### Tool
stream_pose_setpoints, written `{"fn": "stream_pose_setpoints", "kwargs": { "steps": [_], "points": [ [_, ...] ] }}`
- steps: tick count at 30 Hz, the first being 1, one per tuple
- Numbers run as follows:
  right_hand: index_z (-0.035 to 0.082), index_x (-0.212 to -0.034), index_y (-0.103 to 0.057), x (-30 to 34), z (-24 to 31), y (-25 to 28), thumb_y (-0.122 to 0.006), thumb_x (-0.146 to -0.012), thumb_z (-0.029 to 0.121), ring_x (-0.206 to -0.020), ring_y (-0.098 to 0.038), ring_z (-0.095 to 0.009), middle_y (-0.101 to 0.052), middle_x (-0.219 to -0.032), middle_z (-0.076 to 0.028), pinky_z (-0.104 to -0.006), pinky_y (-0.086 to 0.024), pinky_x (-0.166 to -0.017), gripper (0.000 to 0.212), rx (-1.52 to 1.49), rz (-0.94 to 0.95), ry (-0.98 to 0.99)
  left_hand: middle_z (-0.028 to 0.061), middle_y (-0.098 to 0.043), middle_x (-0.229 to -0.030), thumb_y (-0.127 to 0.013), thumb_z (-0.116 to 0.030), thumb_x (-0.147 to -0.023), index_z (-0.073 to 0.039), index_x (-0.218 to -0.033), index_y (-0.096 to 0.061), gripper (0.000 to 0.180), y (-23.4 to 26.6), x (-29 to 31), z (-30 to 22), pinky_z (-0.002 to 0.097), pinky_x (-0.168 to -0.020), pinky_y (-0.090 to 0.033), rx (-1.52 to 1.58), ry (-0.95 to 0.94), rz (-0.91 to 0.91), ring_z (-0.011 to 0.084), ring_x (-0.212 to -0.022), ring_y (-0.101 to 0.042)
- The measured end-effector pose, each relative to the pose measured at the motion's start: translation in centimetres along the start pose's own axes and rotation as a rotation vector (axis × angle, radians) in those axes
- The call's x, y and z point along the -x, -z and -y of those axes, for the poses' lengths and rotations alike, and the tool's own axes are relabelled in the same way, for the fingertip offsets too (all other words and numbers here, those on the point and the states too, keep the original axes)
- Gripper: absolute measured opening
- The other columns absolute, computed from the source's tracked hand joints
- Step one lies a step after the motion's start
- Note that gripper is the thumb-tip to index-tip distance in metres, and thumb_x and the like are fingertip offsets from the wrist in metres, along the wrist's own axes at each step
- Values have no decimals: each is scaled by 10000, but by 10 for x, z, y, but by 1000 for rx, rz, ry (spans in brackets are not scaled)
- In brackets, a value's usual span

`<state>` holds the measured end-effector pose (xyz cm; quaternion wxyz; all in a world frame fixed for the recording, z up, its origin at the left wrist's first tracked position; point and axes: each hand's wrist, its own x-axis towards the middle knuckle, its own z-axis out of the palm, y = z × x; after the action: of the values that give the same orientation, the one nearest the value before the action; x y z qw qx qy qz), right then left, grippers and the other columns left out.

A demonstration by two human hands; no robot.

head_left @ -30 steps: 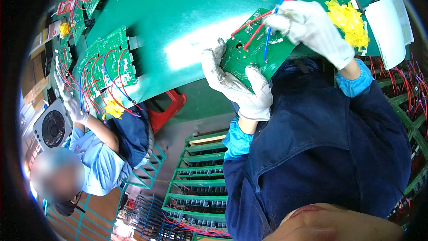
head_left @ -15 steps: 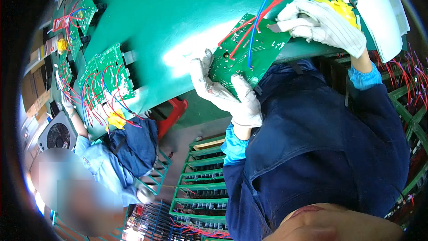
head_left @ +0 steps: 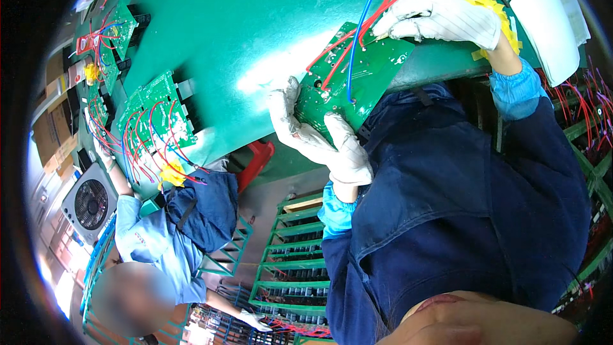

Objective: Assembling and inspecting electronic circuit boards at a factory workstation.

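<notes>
My gloved left hand (head_left: 322, 144) gripped the green board (head_left: 377, 73) from seven o'clock, thumb over its face, at the near edge of the surface (head_left: 217, 32). My gloved right hand (head_left: 378, 33) was bent, fingertips together, at the board's one o'clock edge; I could not tell whether they pinched anything. Red wires (head_left: 389, 1) and a blue wire (head_left: 352, 64) ran from the board toward twelve. Yellow strips (head_left: 495, 7) lay at two o'clock, near white papers (head_left: 549, 25). Farther off, a wired board (head_left: 159, 102) lay at nine, and a co-worker (head_left: 150, 233) was at eight, near a fan (head_left: 91, 204).
</notes>
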<state>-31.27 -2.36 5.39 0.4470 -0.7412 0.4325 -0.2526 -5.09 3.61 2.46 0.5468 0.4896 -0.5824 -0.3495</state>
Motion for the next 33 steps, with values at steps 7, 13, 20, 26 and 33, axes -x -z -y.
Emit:
{"fn": "stream_pose_setpoints", "kwargs": {
  "steps": [7, 13, 20, 26, 33],
  "points": [
    [59, -1082, -725, -4, -9, 8, -652, -925, 178, -576, -551, -125, -716, -837, -69, -277, -459, -551, 210, -15, 82, 3, 192, -422, -1390, -601, -299, -944, -9, -1429, -300, 641, 0, 1, -2, 438, -1109, -336, 40, 32, -5, 297, -1260, -472],
    [54, -1072, -727, -3, -1, 11, -662, -918, 154, -566, -549, -106, -713, -832, -66, -264, -449, -527, 195, -31, 81, -87, 200, -424, -1387, -602, -297, -945, 1, -1425, -293, 644, 1, 0, 0, 445, -1109, -333, 24, 47, -10, 301, -1265, -467],
    [38, -1109, -694, 7, -13, 5, -630, -942, 157, -738, -608, -109, -711, -936, -66, -251, -490, -663, 215, 43, -36, -90, 201, -426, -1384, -583, -288, -954, 8, -1421, -294, 624, 2, -1, 0, 449, -1107, -330, 20, 42, -15, 299, -1262, -467],
    [31, -1387, -462, 17, -15, -31, -582, -984, 329, -1102, -539, -118, -594, -1232, -49, -251, -448, -894, 516, -347, -147, -227, 207, -485, -1345, -597, -240, -926, -10, -1438, -312, 629, 4, -15, -2, 447, -1078, -369, 87, 106, -25, 302, -1239, -489],
    [53, -1436, -424, 26, 4, -54, -554, -983, 372, -1090, -524, -102, -552, -1254, -24, -238, -447, -849, 569, -369, -205, -258, 213, -517, -1323, -525, -309, -938, -24, -1457, -301, 633, 9, -23, -7, 470, -1072, -391, 145, 200, -27, 329, -1232, -509]
  ]
}}
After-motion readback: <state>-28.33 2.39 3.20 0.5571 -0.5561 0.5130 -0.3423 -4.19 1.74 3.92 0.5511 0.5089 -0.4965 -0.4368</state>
